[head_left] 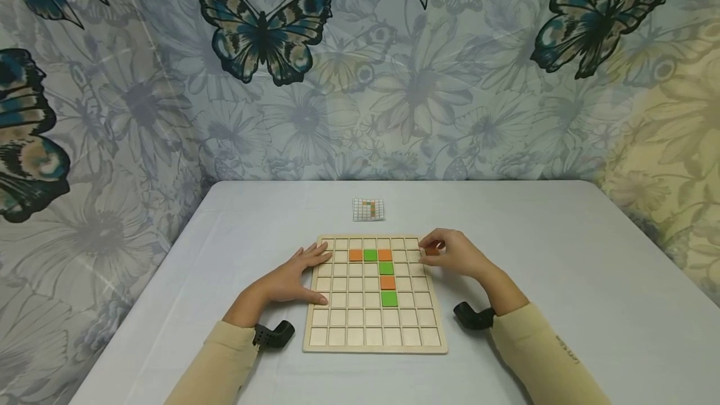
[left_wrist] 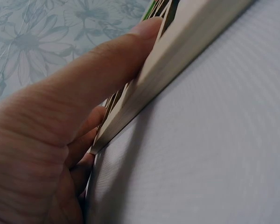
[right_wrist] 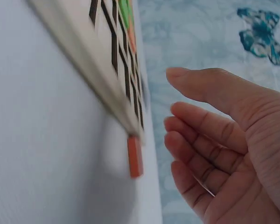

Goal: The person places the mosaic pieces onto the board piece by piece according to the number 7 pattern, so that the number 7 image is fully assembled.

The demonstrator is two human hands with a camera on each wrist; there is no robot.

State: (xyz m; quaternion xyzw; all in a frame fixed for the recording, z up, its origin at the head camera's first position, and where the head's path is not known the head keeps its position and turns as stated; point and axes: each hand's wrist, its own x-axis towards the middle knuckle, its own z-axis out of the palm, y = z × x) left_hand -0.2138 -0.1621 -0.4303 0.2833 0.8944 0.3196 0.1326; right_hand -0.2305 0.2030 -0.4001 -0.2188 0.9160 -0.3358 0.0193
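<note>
A wooden grid board (head_left: 375,350) lies on the table with orange and green square tiles in several cells. They form a row near the top, then a column running down from an orange tile (head_left: 385,255) to a green tile (head_left: 389,299). My left hand (head_left: 289,277) rests on the board's left edge, fingers spread; its thumb (left_wrist: 147,30) lies over the rim. Beside the upper right corner, a loose orange tile (right_wrist: 135,157) lies against the board's side. Over it hovers my right hand (head_left: 457,254), fingers loosely bent, thumb and fingertips apart with nothing between them in the right wrist view.
Behind the board lies a small card (head_left: 368,210) printed with a grid and coloured squares. A white cloth (head_left: 169,342) covers the table. Butterfly-patterned fabric (head_left: 394,80) hangs behind. Each wrist wears a black camera mount (head_left: 474,316).
</note>
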